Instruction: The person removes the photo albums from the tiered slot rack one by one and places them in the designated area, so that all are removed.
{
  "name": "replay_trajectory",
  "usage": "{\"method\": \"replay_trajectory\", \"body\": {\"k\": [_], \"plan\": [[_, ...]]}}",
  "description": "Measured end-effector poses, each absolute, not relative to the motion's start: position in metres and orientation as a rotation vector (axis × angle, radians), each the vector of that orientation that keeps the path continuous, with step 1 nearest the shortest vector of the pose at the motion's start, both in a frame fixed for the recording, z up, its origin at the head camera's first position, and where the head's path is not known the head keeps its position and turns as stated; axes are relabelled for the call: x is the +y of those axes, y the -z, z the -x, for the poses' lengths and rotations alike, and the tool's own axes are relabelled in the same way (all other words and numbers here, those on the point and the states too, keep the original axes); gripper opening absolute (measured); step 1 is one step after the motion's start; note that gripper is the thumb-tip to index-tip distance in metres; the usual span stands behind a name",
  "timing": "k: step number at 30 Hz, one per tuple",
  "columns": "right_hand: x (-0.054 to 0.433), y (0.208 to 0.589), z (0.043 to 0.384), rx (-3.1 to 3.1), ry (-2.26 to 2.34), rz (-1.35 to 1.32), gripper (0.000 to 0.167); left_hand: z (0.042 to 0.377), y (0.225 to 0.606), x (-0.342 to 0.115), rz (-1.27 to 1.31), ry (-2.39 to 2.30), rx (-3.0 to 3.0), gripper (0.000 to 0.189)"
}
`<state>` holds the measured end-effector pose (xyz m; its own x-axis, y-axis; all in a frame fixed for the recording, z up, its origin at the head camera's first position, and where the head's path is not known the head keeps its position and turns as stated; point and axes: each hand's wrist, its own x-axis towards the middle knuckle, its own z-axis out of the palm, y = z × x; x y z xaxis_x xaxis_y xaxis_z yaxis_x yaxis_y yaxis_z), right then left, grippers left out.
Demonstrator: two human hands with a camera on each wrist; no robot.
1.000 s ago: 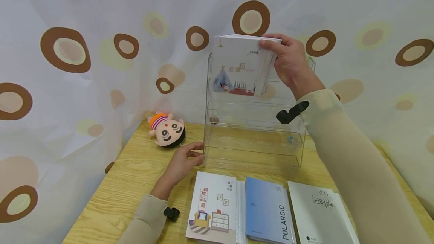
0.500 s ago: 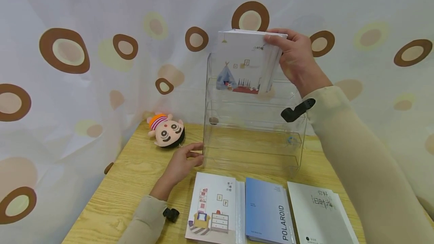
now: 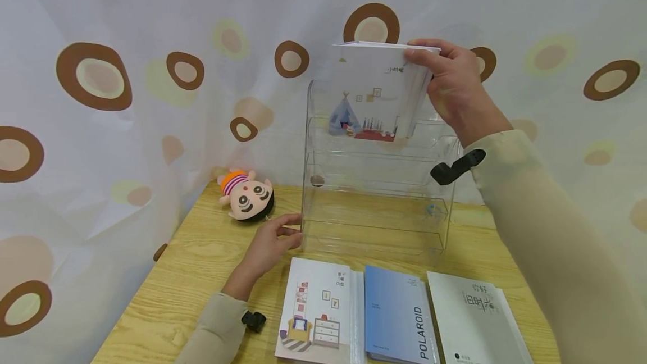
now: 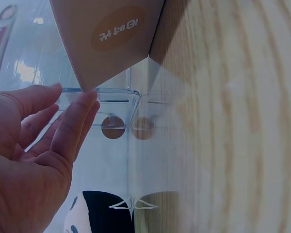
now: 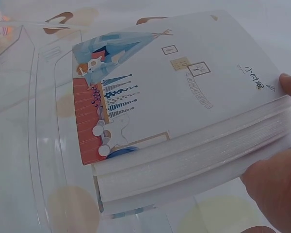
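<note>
My right hand (image 3: 455,74) pinches a white photo album (image 3: 371,94) by its upper right corner, thumb on one cover and fingers on the other. A blue tent and a red rug are printed on the album's front; its page edges show in the right wrist view. The album stands upright in front of the top tier of a clear acrylic rack (image 3: 374,229), overlapping it in the head view. Low at the rack's left side, my left hand (image 3: 270,243) touches the panel with loosely extended fingers (image 4: 70,124), the thumb apart from them.
In front of the rack lie a white album with a room drawing (image 3: 315,308), a blue POLAROID album (image 3: 396,316) and a pale grey-white album (image 3: 470,324). A plush doll (image 3: 247,195) lies left of the rack. A patterned curtain (image 3: 151,10) hangs behind the wooden table (image 3: 167,296).
My right hand has moved right and slightly up with the white album, which now stands more upright. The left hand has stayed at the rack's side.
</note>
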<state>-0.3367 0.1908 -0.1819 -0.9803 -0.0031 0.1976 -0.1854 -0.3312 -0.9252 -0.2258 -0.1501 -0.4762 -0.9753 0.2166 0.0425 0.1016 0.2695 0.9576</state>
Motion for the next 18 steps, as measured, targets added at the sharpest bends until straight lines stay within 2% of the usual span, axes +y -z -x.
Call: {"method": "replay_trajectory", "body": {"k": [5, 18], "plan": [[0.198, 0.183, 0.332, -1.716, -2.473, -0.259, 0.024, 0.227, 0.476, -0.149, -0.312, -1.816, 2.421, 0.052], [0.215, 0.194, 0.312, -1.833, -2.341, -0.318, 0.024, 0.229, 0.476, -0.150, -0.287, -1.796, 2.434, 0.049]]}}
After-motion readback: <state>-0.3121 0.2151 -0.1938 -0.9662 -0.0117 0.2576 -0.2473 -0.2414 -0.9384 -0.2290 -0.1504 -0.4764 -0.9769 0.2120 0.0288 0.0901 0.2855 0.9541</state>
